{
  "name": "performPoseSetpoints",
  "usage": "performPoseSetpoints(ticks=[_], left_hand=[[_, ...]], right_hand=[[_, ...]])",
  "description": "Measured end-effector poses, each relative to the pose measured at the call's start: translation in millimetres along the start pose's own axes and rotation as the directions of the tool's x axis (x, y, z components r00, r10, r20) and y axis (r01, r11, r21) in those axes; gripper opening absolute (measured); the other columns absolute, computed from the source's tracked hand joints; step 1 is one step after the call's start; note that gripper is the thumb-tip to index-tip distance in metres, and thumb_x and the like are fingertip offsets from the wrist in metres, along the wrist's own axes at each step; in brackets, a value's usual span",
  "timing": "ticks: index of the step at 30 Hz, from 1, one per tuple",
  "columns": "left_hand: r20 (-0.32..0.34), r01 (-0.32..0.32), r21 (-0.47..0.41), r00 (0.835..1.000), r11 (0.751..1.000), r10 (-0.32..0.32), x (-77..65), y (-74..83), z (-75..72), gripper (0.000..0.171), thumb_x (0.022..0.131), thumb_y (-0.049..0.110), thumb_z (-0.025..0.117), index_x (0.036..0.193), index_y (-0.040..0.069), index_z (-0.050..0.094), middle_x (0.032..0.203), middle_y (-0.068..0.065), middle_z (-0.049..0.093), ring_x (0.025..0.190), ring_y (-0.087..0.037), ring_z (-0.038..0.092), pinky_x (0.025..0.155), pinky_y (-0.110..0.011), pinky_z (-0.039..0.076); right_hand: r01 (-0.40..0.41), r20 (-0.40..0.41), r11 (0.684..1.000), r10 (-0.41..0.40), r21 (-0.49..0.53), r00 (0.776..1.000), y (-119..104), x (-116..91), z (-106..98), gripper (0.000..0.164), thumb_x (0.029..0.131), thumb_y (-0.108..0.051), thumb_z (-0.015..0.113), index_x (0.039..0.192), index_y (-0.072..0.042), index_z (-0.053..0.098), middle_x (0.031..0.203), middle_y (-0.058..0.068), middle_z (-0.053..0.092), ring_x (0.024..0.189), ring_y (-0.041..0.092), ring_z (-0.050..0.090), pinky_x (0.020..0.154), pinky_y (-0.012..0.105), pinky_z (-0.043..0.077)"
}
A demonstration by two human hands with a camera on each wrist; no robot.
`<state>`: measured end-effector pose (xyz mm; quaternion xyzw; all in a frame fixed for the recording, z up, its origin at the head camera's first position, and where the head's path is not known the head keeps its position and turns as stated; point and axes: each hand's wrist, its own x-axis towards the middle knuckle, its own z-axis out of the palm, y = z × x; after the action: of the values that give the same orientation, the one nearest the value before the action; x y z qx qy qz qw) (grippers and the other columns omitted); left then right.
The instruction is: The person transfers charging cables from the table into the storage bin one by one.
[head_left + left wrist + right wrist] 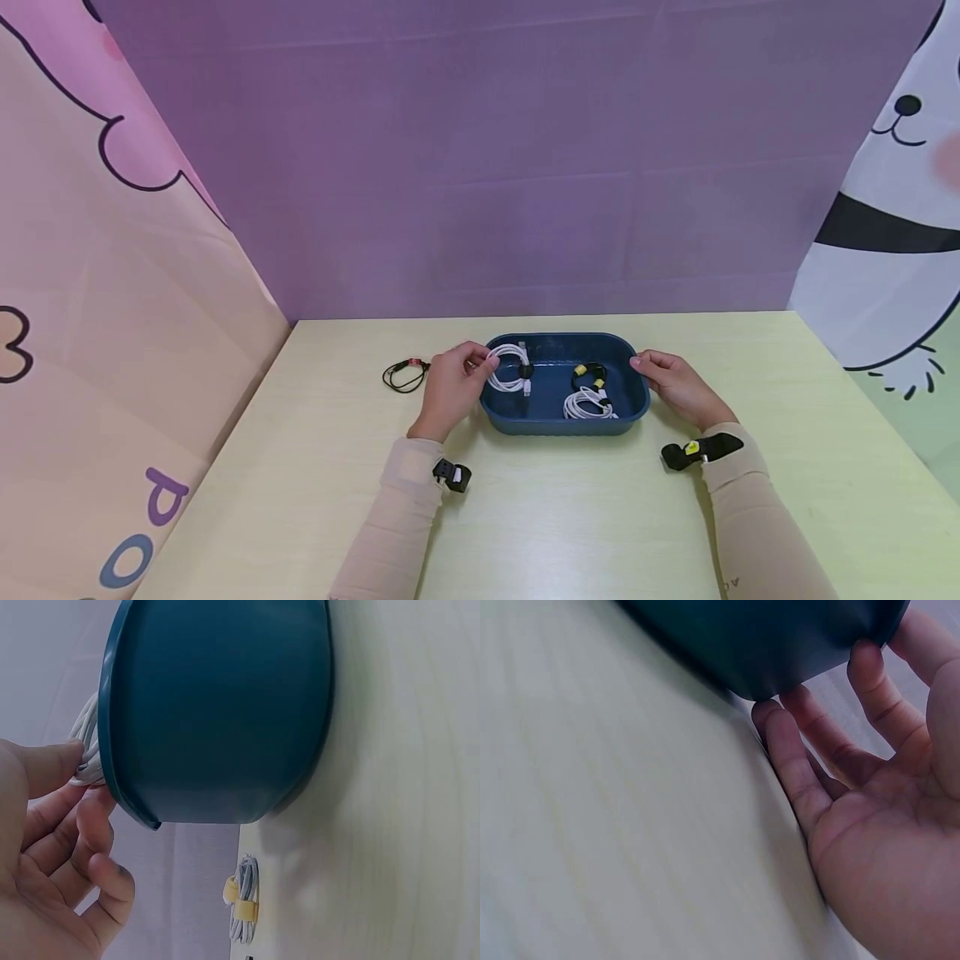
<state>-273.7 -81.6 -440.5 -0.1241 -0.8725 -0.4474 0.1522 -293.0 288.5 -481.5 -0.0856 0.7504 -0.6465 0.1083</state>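
Observation:
A dark blue plastic bin with rounded corners stands on the table between the two hands. My left hand pinches a coiled white cable, bound with a black strap, between thumb and fingers at the bin's left rim. In the left wrist view the coil shows just past that rim. On the other side my right hand grips the bin's right end, thumb at the rim and fingertips against the outer wall. Inside, at the right, lie another white cable coil and a black cable with yellow ends.
A thin black cable with a red band lies on the table left of the bin. The left wrist view shows a grey cable bundle with a yellow strap on the table. A purple backdrop hangs behind.

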Motion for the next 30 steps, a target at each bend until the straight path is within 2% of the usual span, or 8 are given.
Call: performPoseSetpoints(ticks=[9, 18, 25, 30], left_hand=[[0.021, -0.037, 0.092, 0.999, 0.995, 0.036, -0.8, 0.1, 2.5, 0.016, 0.095, 0.025, 0.075, 0.101, 0.011, 0.076, 0.086, -0.002, 0.071, 0.070, -0.014, 0.054, 0.064, -0.027, 0.043], [0.079, -0.078, 0.187, 0.995, 0.979, 0.064, 0.1, 6.6, 4.4, 0.016, 0.096, 0.025, 0.073, 0.102, 0.010, 0.076, 0.084, -0.001, 0.072, 0.066, -0.012, 0.052, 0.060, -0.025, 0.042], [0.103, -0.133, 0.262, 0.989, 0.956, 0.110, -1.0, 8.1, 5.5, 0.016, 0.095, 0.024, 0.074, 0.104, 0.012, 0.077, 0.090, 0.000, 0.076, 0.066, -0.011, 0.055, 0.061, -0.027, 0.045], [0.126, -0.164, 0.315, 0.983, 0.935, 0.130, -3.8, 10.5, 4.9, 0.018, 0.096, 0.025, 0.073, 0.106, 0.011, 0.077, 0.093, -0.002, 0.077, 0.071, -0.013, 0.062, 0.065, -0.031, 0.050]], right_hand=[[-0.002, -0.002, 1.000, 0.002, -0.006, 1.000, 0, -1, 0, 0.030, 0.106, -0.034, 0.055, 0.096, -0.007, 0.064, 0.095, -0.005, 0.050, 0.099, 0.012, 0.048, 0.085, 0.020, 0.045], [-0.016, -0.012, 1.000, 0.015, -0.016, 1.000, 2, 0, -4, 0.031, 0.106, -0.037, 0.056, 0.095, -0.008, 0.064, 0.095, -0.005, 0.049, 0.100, 0.013, 0.048, 0.086, 0.021, 0.045], [0.024, 0.002, 1.000, -0.024, 0.012, 1.000, 3, 0, -3, 0.028, 0.108, -0.031, 0.054, 0.092, -0.009, 0.063, 0.093, -0.007, 0.050, 0.096, 0.010, 0.048, 0.084, 0.020, 0.045], [0.034, 0.010, 0.999, -0.035, 0.025, 0.999, 5, 1, -2, 0.027, 0.108, -0.029, 0.053, 0.092, -0.009, 0.063, 0.093, -0.008, 0.050, 0.096, 0.010, 0.048, 0.084, 0.020, 0.045]])
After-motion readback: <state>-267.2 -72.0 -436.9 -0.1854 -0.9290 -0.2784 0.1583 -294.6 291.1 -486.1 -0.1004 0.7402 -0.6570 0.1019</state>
